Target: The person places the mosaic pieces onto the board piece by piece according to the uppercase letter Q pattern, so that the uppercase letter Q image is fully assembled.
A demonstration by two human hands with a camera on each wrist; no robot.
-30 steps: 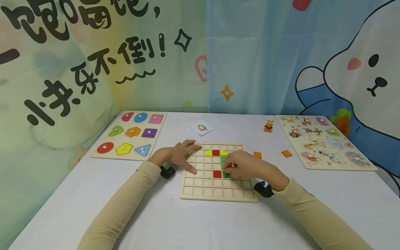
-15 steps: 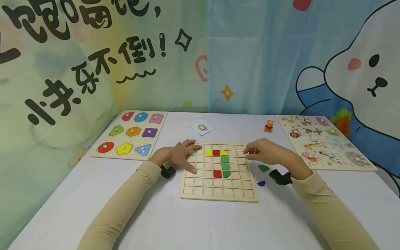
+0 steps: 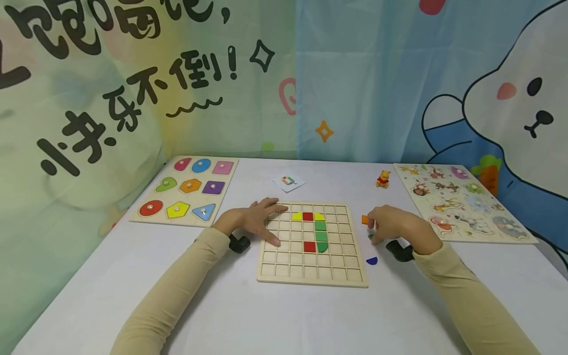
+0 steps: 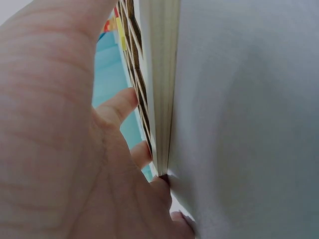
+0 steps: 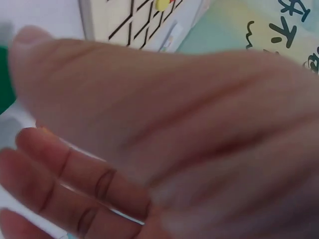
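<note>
My left hand [image 3: 257, 220] rests spread on the left edge of a wooden grid board [image 3: 284, 271], thumb and fingers apart. In the left wrist view its fingertips lie over the rim of the board. Set in the grid are two yellow pieces, a red square tile [image 3: 307, 216] between them, green tiles [image 3: 321, 236] in a column and another red tile [image 3: 309, 247]. Right of the board, my right hand [image 3: 395, 227] hovers low over a green piece [image 5: 5, 82], mostly hidden in the head view, thumb and fingers parted. An orange tile [image 3: 365, 219] shows beside its fingertips.
A dark blue piece [image 3: 372, 261] lies right of the board. Behind it are a pattern card [image 3: 288, 183] and a small bear figure [image 3: 383, 179]. A shape puzzle [image 3: 168, 187] stands back left, an animal puzzle [image 3: 466, 207] back right.
My right hand has left the green column on the board and moved right, then down over the loose pieces on the table. The rounded green corner tile is now uncovered. My left hand stays put.
</note>
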